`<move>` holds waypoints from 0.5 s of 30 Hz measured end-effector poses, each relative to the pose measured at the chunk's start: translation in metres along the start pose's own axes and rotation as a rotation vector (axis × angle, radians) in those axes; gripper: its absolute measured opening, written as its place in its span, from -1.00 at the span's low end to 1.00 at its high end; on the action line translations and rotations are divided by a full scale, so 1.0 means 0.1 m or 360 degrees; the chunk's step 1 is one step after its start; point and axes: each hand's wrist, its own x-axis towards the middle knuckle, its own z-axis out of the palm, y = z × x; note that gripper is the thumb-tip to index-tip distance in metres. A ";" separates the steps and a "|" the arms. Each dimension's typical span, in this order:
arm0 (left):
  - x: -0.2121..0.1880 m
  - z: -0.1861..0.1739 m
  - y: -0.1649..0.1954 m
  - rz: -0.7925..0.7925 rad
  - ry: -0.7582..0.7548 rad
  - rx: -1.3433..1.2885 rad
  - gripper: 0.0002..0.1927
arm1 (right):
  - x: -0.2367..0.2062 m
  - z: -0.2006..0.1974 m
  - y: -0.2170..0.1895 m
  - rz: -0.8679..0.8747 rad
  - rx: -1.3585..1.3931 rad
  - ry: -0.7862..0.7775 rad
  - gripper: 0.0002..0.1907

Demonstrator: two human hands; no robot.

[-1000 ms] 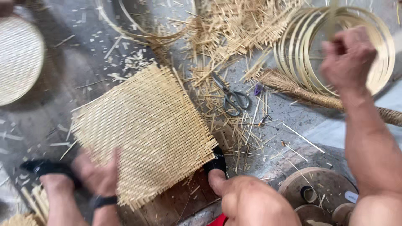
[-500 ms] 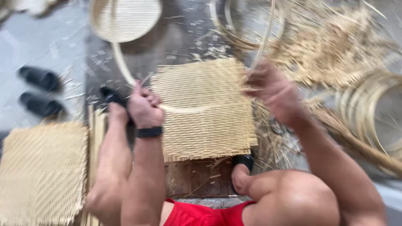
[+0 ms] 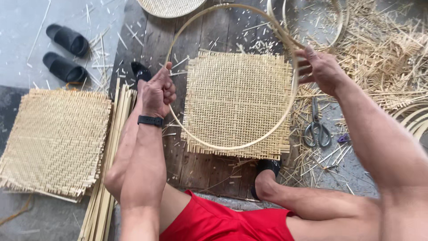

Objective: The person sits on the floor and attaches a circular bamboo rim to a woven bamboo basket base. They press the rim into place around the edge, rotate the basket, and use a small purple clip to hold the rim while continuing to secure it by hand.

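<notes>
1. Round tray (image 3: 171,6) up top is cut off by the frame edge.
2. Right palm (image 3: 323,69) faces away, so the grip on the hoop (image 3: 232,146) is hidden.
3. Mat (image 3: 236,105) partly hides one shoe (image 3: 266,167).

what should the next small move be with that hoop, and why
Probably lower the bamboo hoop flat onto the square woven mat and centre it. The left hand and right hand grip it at opposite sides. Its far edge appears lifted, and the ring reaches past the mat's far edge. The near arc already lies across the weave, so a small shift toward the person should do.
</notes>
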 end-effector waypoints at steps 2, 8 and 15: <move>0.00 -0.14 -0.05 -0.0070 -0.0008 -0.0102 -0.55 | 0.04 0.05 0.18 -0.0076 0.0027 0.0203 -0.37; 0.04 -0.43 -0.47 -0.0237 -0.0050 -0.0422 -0.45 | 0.26 0.30 0.84 -0.0487 0.1497 0.0031 -0.67; 0.05 -0.56 -0.82 -0.0287 -0.0088 -0.0841 -0.61 | 0.22 0.44 0.92 -0.0449 0.1023 0.0212 -0.72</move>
